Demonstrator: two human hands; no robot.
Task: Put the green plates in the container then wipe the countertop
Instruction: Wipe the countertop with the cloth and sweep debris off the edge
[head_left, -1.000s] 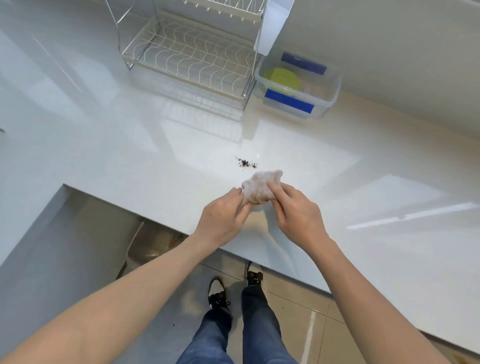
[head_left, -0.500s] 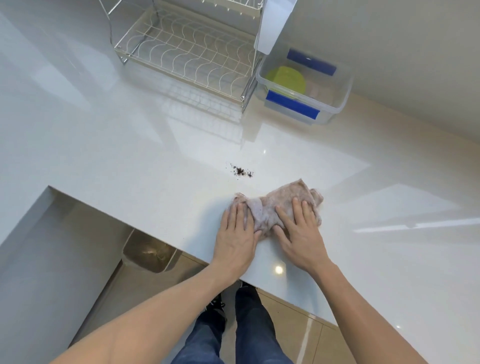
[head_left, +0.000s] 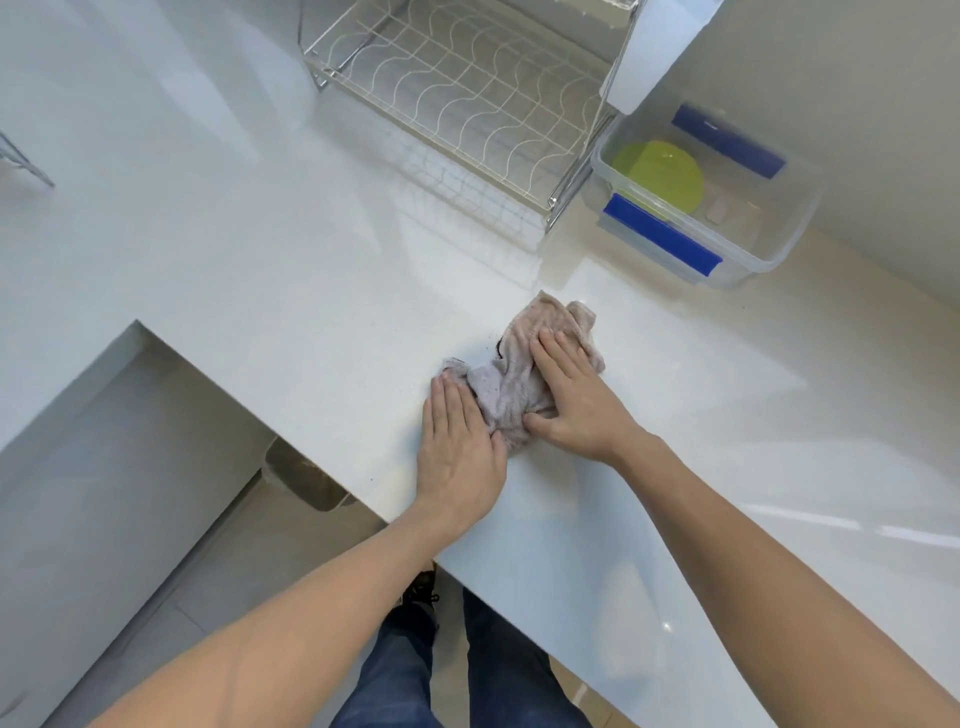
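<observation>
A crumpled grey-beige cloth (head_left: 524, 358) lies on the white countertop (head_left: 270, 270) near its front edge. My right hand (head_left: 571, 397) presses flat on the cloth's right side, fingers spread forward. My left hand (head_left: 460, 447) lies flat beside it, its thumb side over the cloth's lower left corner. A dark speck of crumbs shows at the cloth's left edge. Green plates (head_left: 660, 174) lie inside the clear plastic container (head_left: 779, 244) with blue clips at the back right.
A wire dish rack (head_left: 457, 98) stands at the back, left of the container, with a white holder (head_left: 654, 52) on its right post. The counter's front edge runs diagonally; below it are floor tiles, my legs and shoes.
Both hands went from pinching the bunched cloth to pressing it flat, then pushed it forward over the dark crumbs, which are now mostly covered.
</observation>
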